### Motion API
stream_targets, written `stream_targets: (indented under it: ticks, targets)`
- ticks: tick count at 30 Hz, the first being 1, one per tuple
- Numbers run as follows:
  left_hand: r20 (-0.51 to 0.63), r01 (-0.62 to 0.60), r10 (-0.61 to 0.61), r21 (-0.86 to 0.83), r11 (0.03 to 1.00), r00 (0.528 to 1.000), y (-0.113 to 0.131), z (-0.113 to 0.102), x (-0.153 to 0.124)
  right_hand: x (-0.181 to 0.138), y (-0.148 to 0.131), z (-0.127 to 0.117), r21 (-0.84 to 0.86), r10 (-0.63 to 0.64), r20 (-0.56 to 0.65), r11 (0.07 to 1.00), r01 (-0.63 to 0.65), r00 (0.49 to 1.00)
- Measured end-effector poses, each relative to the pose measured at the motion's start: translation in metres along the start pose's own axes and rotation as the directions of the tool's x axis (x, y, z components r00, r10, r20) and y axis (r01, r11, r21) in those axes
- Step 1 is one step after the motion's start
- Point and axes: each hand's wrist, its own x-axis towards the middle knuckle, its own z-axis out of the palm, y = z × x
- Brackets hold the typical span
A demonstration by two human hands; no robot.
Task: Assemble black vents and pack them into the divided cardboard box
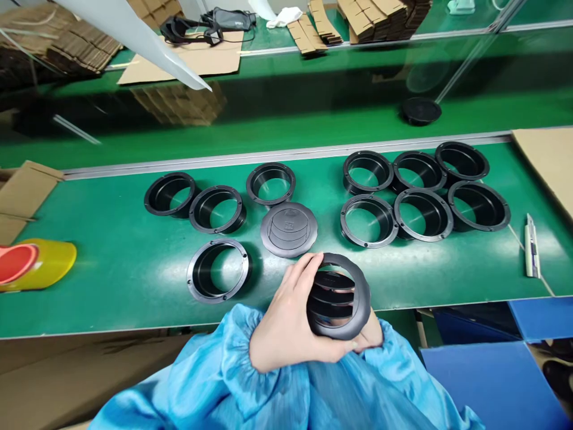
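Observation:
My left hand [293, 319] is wrapped round the rim of a round black air vent [360, 292], fingers at its top and thumb along its lower edge. The vent is tilted up, with its slats turned open and gaps between them. My right hand [371, 333] is behind and below the same vent, supporting it; its fingers are mostly hidden, though skin tones show through the slats. Just beyond lies another round vent [289, 230] with its slats closed flat. Black ring housings stand nearby, the closest being one ring [218, 270] to the left and another [369, 221] to the right.
Several more black rings [423, 214] stand in rows on the green bench [116, 263]. A utility knife [532, 246] lies at the right. Yellow tape [56, 263] and cardboard [27, 191] sit at the left. A black disc [421, 111] lies beyond the metal rail [224, 160].

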Motion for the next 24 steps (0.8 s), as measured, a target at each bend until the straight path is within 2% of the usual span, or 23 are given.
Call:
stream_targets:
  ticks: [3,9,13,19,24]
  targets:
    - [0.018,-0.005,0.005,0.003,1.0,1.0,-0.0007,-0.0015,0.0025,0.0005,0.0048,-0.0016,0.235,0.112,0.034,0.965,-0.117,0.993]
    - [-0.092,-0.174,0.171,-0.033,0.984,0.981,-0.0034,0.0005,0.0038,0.0028,0.004,0.0003,0.289,0.094,0.035,0.952,-0.1,0.995]
    - [-0.078,-0.165,0.166,0.019,0.986,0.983,-0.0022,-0.0016,0.005,0.0044,0.0065,0.0001,0.373,0.145,0.02,0.917,-0.142,0.989]
    - [-0.093,-0.185,0.187,0.028,0.982,0.978,-0.0002,-0.0046,0.0037,0.0069,0.0083,0.0012,0.357,0.177,-0.047,0.922,-0.148,0.983]
    - [-0.089,-0.213,0.228,0.152,0.965,0.97,0.004,-0.0045,0.0018,0.0037,0.0024,0.0071,0.461,0.161,-0.041,0.878,-0.124,0.986]
